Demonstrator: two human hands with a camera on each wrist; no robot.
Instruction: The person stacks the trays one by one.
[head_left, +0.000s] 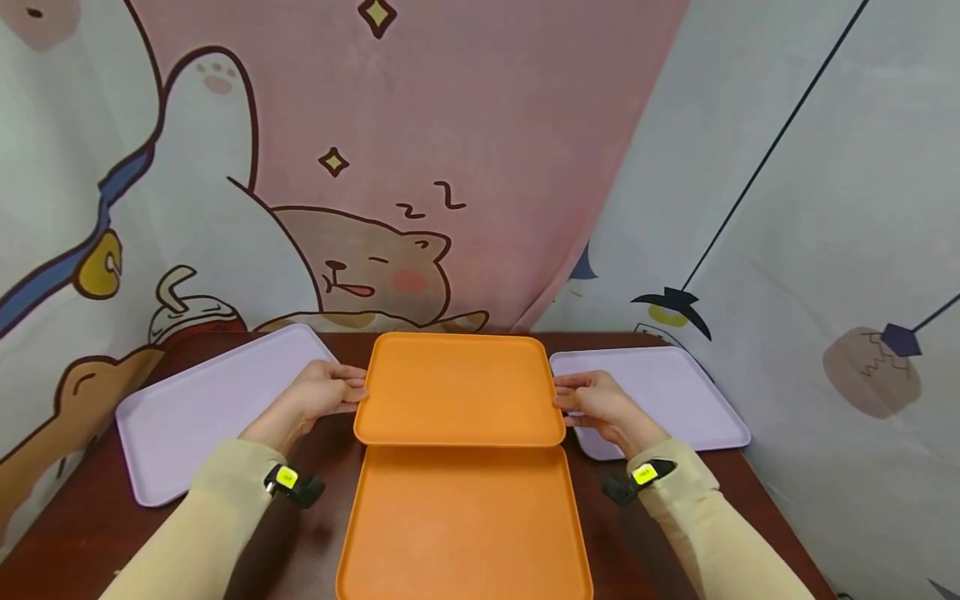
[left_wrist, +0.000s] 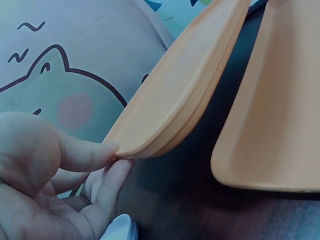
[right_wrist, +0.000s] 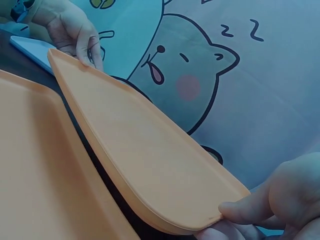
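Observation:
Between both hands is a nested stack of shallow orange trays (head_left: 457, 392), held above the table, with layered rims showing along its edge in the left wrist view. My left hand (head_left: 318, 392) pinches the left end, thumb on the top rim and fingers beneath (left_wrist: 115, 185). At the opposite end, my right hand (head_left: 603, 404) grips the rim the same way, thumb on top (right_wrist: 245, 207). Nearer to me lies another orange tray (head_left: 465, 525), its far edge overlapped by the held stack in the head view.
A lilac tray (head_left: 217, 408) lies slanted on the left of the dark brown table (head_left: 322, 492). On the right is another lilac tray (head_left: 660, 396), partly behind my right hand. A cartoon-printed cloth (head_left: 480, 167) hangs close behind the table's far edge.

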